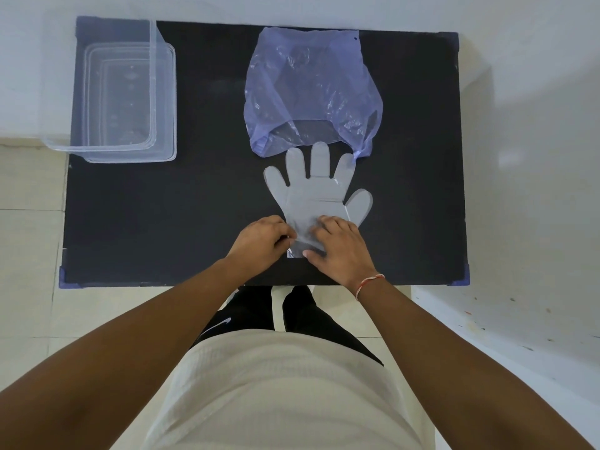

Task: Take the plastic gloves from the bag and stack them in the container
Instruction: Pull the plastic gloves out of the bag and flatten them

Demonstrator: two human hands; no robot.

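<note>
Black tabletop (162, 222), frame centre: left hand (259, 241) pinching, right hand (341, 248) flat-fingered, pressing the clear plastic glove (316, 193) cuff; peeling one layer slowly is advisable.

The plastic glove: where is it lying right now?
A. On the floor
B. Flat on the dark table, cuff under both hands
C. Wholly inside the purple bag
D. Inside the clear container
B: the plastic glove lies spread on the table, with the left hand and right hand at its cuff.
</note>
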